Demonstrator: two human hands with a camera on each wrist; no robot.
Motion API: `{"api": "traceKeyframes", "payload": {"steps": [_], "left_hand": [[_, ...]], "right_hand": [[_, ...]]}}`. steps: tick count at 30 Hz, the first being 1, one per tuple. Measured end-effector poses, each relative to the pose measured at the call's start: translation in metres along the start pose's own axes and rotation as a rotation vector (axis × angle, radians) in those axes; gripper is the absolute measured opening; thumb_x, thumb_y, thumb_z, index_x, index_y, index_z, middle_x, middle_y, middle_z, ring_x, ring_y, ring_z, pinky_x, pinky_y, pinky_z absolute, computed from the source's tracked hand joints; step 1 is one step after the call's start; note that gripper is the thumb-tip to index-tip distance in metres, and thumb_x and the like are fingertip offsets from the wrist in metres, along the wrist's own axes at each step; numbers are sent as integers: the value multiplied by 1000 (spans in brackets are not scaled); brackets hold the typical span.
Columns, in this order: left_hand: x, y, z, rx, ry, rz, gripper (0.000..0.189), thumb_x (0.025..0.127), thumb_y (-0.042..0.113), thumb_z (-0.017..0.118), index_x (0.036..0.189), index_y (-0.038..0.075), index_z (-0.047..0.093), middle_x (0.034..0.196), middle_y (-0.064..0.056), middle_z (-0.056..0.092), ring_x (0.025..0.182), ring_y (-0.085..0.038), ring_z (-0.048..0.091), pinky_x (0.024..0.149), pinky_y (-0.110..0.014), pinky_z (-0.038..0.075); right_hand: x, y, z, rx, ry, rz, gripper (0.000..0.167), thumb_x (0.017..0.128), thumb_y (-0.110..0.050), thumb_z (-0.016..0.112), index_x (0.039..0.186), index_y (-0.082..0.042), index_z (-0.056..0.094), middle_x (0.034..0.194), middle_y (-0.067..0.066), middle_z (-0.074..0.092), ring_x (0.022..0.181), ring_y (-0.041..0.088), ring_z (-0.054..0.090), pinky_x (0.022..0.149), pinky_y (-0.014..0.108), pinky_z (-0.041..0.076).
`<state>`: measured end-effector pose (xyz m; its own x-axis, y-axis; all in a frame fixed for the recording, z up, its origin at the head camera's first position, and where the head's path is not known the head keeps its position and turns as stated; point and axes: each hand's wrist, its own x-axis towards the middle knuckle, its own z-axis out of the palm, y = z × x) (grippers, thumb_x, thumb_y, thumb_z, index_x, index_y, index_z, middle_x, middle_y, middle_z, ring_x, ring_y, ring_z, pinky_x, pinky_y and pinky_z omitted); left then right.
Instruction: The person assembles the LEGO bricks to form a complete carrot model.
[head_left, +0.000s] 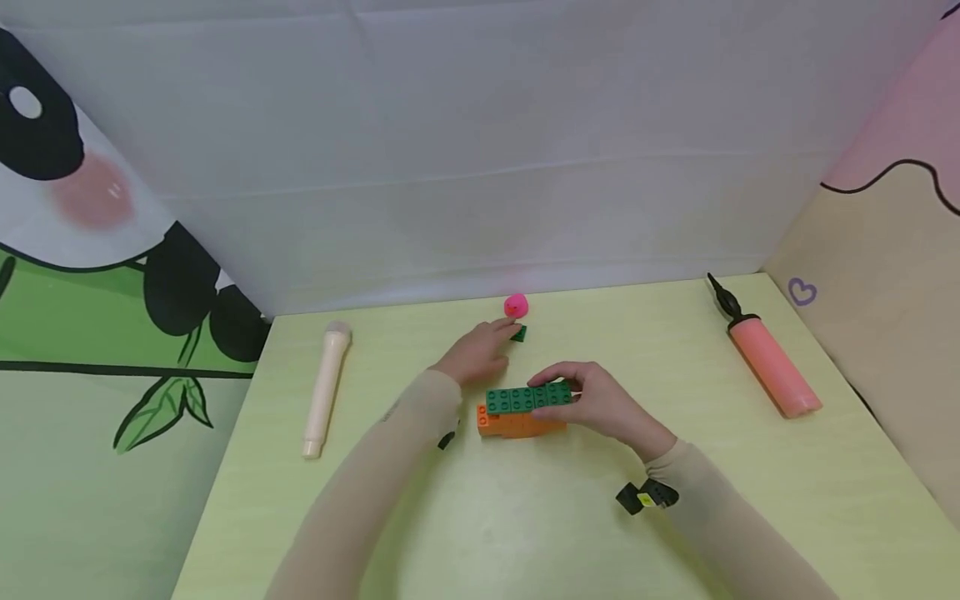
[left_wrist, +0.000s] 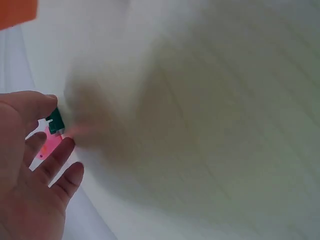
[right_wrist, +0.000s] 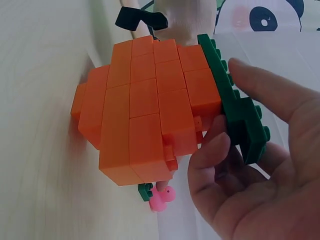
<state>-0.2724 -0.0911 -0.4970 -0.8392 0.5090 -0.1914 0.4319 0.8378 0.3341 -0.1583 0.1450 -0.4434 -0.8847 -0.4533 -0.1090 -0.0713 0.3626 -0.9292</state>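
Observation:
In the head view my right hand (head_left: 603, 404) grips the green top (head_left: 517, 400) of a toy-brick model, with the thumb in front and fingers behind. Below the green bricks is a stepped body of orange bricks (right_wrist: 145, 100), large in the right wrist view. My left hand (head_left: 474, 354) reaches farther back, fingertips at a small green brick (head_left: 520, 334). From the left wrist, this small brick (left_wrist: 56, 121) shows between the thumb and the loosely spread fingers. Right behind it on the table is a pink toy duck (head_left: 516, 306).
A pale, microphone-shaped stick (head_left: 326, 392) lies at the table's left side. On the right lies a pink hand pump (head_left: 772, 362) with a black handle. A white panel (head_left: 480, 167) rises behind the table (head_left: 487, 525), and a beige-and-pink wall (head_left: 885, 275) stands to the right.

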Motion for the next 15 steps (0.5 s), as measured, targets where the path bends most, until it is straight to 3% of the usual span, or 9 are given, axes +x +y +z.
{"api": "traceKeyframes", "payload": {"steps": [5, 10, 15], "left_hand": [[4, 3, 2, 93, -1, 20, 60, 104, 16, 58, 161, 17, 42, 166, 0, 36, 145, -25, 40, 119, -38, 34], [4, 4, 1, 71, 60, 22, 47, 101, 22, 69, 147, 14, 60, 147, -2, 55, 130, -22, 52, 115, -37, 39], [4, 4, 3, 41, 94, 4, 33, 98, 28, 76, 128, 16, 67, 125, 1, 62, 111, -19, 55, 106, -34, 46]], "right_hand": [[1, 0, 2, -42, 8, -33, 38, 85, -23, 89, 120, -18, 76, 117, 0, 71, 94, 25, 61, 79, 39, 53], [0, 0, 4, -69, 26, -48, 37, 85, -23, 89, 120, -18, 76, 117, -1, 71, 95, 25, 59, 76, 38, 52], [-1, 2, 6, -74, 37, -54, 37, 86, -22, 89, 119, -18, 76, 117, -1, 70, 96, 25, 60, 76, 38, 53]]}}
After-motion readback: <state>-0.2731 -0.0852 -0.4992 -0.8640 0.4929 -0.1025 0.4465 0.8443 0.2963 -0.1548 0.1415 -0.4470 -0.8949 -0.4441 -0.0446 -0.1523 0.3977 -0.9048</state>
